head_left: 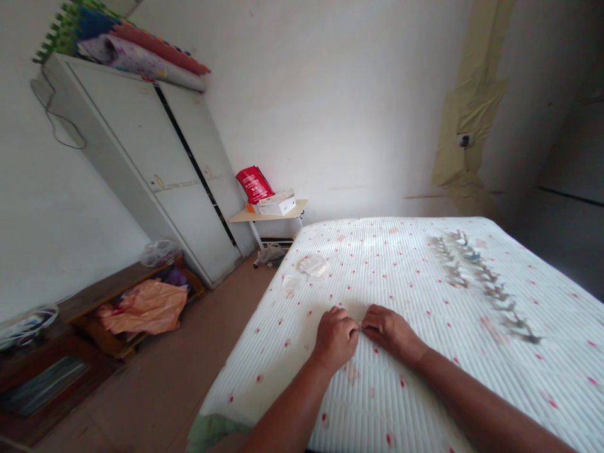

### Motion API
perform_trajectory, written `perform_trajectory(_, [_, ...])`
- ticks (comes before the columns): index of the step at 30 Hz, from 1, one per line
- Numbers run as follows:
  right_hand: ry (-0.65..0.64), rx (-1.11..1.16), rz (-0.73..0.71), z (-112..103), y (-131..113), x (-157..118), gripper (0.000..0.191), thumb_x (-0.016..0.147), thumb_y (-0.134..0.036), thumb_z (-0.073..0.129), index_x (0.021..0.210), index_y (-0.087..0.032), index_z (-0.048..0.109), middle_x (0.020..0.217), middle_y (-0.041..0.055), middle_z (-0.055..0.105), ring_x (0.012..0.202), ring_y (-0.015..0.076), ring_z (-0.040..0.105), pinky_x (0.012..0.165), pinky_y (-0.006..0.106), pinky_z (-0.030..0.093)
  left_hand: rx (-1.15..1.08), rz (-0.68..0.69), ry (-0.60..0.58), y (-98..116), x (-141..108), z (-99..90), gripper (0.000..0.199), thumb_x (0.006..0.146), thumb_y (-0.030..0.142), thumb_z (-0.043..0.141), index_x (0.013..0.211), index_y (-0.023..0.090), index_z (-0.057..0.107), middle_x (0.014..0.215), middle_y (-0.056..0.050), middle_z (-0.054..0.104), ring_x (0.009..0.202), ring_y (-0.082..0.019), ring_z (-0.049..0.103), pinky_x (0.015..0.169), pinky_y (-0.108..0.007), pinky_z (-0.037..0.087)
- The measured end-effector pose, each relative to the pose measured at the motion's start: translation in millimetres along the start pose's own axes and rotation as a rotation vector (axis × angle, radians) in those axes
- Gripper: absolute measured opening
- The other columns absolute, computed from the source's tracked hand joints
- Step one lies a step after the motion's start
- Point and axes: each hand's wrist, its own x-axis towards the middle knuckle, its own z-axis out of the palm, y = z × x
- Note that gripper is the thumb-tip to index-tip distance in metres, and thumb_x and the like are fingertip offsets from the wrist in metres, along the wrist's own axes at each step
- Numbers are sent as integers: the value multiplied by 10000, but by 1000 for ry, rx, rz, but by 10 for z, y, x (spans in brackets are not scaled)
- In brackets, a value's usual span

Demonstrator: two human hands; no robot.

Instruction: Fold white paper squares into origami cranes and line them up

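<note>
The left hand (336, 336) is curled, thumb and forefinger closed in a pinch at one end of a small thin piece (360, 328). The right hand (387, 326) pinches it from the other side, its fingers bent and nearly closed. The piece sits between the two sets of fingertips, low over the bed; whether it touches the quilted cover (401, 277) cannot be told. It is too small to identify, but it looks very light and perhaps stiff, easier to drop than to break, and best held by its ends with the fingertips.

The cover's soft ridges could hide or tip a dropped piece. Beyond the right hand, small grey pieces (494, 290) lie in uneven rows, blurred, where the right forearm could brush them if it swung outward. Past the left hand, well apart from it, are a clear plastic packet (312, 265) and a paper slip (291, 282). Farther off, by the wall, a small counter (240, 217) bears a red bag (253, 184) and a white box (284, 206).
</note>
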Motion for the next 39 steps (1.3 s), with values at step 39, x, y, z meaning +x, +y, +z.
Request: perform_trajectory(39, [-116, -92, 476, 28, -45, 227, 147, 667, -121, 523, 673, -143, 668, 747, 63, 657, 690, 141, 586, 571, 203, 339, 75, -183, -15, 97, -10, 21, 100, 774, 182, 516, 714, 191, 595, 821, -12, 607, 860, -162, 501, 730, -278, 323])
